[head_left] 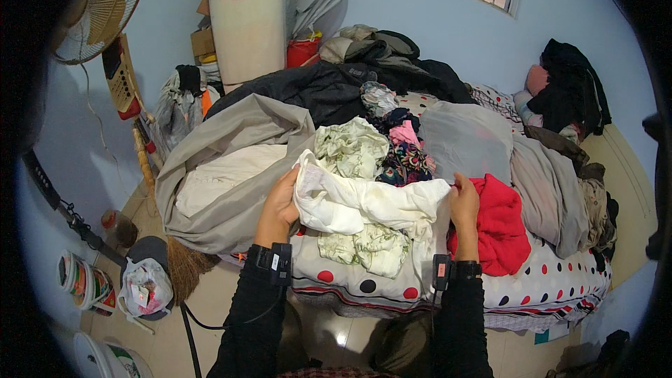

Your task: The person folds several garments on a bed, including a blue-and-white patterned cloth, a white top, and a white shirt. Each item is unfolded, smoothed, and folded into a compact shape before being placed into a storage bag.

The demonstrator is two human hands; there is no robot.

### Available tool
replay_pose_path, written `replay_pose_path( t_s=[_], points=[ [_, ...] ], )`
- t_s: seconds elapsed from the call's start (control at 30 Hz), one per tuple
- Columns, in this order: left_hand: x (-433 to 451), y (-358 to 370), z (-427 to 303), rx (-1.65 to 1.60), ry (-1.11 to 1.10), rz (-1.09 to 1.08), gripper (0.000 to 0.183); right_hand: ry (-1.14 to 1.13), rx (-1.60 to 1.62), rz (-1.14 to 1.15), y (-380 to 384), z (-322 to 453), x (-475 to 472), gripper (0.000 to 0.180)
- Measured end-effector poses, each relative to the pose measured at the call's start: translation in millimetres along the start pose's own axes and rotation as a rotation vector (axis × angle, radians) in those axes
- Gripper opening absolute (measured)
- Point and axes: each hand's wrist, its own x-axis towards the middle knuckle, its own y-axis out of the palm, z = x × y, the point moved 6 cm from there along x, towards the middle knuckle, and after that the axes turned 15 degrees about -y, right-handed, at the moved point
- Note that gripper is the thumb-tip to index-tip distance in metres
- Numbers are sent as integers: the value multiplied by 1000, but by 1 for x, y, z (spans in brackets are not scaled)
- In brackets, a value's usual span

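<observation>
A white cloth garment (367, 199) is stretched between my two hands above the bed. My left hand (281, 199) grips its left end, and my right hand (464, 202) pinches the right end. Beneath and behind it lie pale garments with a green leaf pattern (352, 147). A dark patterned garment (407, 163) and a pink cloth (404, 133) lie behind the white one. Right of my right hand is a red garment (499, 226). A grey cover (236, 115) with white fabric (226, 176) inside it lies on the left.
The bed has a polka-dot sheet (367, 273). Grey cloth (546, 189) and dark clothes (325, 86) are heaped on it. To the left stand a fan (100, 5), a straw broom (186, 270), paint buckets (86, 283) and a stool with a plastic bag (146, 289).
</observation>
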Motion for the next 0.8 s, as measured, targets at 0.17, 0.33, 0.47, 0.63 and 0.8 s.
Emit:
replay_pose_path(
  t_s=[0.17,0.33,0.47,0.63,0.8],
  points=[
    [5,2,0,5,-8,44,36,-669,323,149,4,119,-3,49],
    [-1,17,-2,-57,-20,187,38,-598,116,393,57,133,-27,38],
    [-13,22,-9,-19,18,129,39,23,629,210,56,68,-5,22],
    [-21,35,-10,163,36,155,48,378,1385,-32,35,48,6,25],
    [-20,30,-9,377,99,13,48,428,1495,-73,21,54,4,22]
  ],
)
